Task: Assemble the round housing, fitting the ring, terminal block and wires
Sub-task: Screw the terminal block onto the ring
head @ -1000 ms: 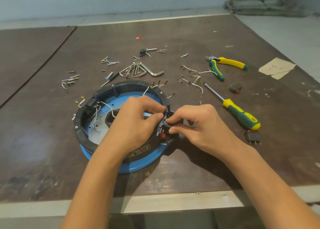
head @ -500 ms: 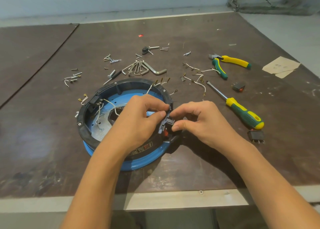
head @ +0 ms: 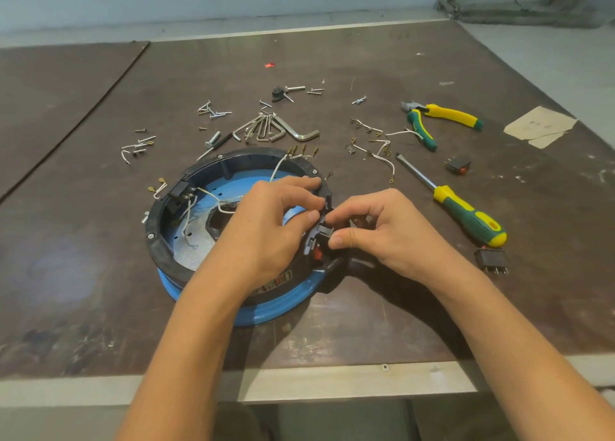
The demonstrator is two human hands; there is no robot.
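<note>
Head view: left hand and right hand pinch the terminal block at the housing's three o'clock rim; uneven pressure could cock it or trap the white wire.

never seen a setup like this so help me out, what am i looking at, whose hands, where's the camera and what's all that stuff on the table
There is no machine: a person works with bare hands, filmed by a camera worn on the head, looking down. The left hand grips the rim of the round housing, blue with a black ring, lying on the brown table. The right hand pinches a small black part at that rim. Beyond lie a screwdriver, pliers, hex keys, screws and short loose wires.
</note>
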